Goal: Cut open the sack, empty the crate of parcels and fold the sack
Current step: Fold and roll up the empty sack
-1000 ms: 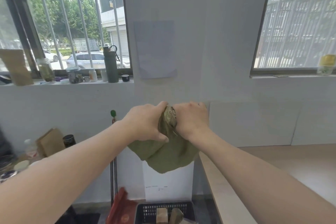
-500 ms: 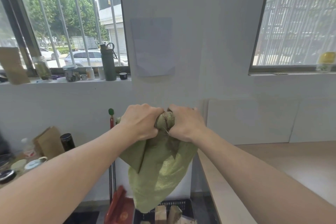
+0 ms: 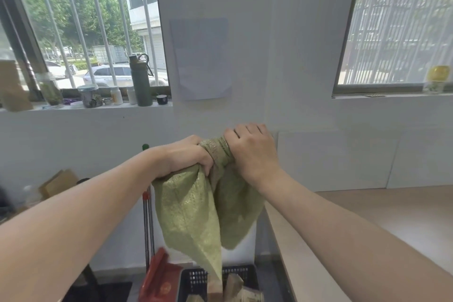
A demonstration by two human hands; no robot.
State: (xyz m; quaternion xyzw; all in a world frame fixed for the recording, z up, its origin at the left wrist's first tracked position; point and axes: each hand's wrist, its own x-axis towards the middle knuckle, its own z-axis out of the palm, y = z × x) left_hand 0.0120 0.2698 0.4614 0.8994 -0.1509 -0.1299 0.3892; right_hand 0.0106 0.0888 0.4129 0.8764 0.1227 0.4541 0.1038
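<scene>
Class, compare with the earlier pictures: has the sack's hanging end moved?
Yes. The sack has dropped open downward from the left hand and right hand; its tip now reaches the black crate, which it hung well above before.

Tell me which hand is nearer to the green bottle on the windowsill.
Left. The left hand is below and right of the bottle; the right hand is farther right, across the sack.

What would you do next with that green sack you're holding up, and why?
Probably draw the two hands apart to spread the sack flat. The left hand and right hand both grip its bunched top, so the cloth hangs twisted and crumpled above the black crate, where parcels lie. It seems too rumpled to fold neatly yet.
</scene>
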